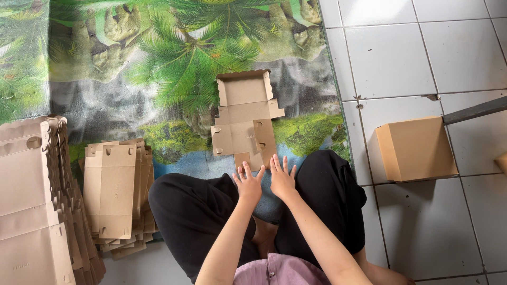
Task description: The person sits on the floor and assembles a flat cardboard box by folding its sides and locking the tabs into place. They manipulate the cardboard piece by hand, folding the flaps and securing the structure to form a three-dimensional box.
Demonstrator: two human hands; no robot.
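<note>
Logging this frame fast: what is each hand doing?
Left hand: open, fingers spread, at the flat cardboard box, holding nothing.
Right hand: open, likewise empty.

A single head-worn camera looks steeply down from close above the seated person's lap onto the palm-printed floor mat (158, 63) and white tiled floor (422, 47) ahead.

Brown cardboard box blank (244, 120): unfolded, die-cut, scalloped edges at its far end. It lies flat on the printed mat, some side flaps raised, its near edge between the knees.
</note>
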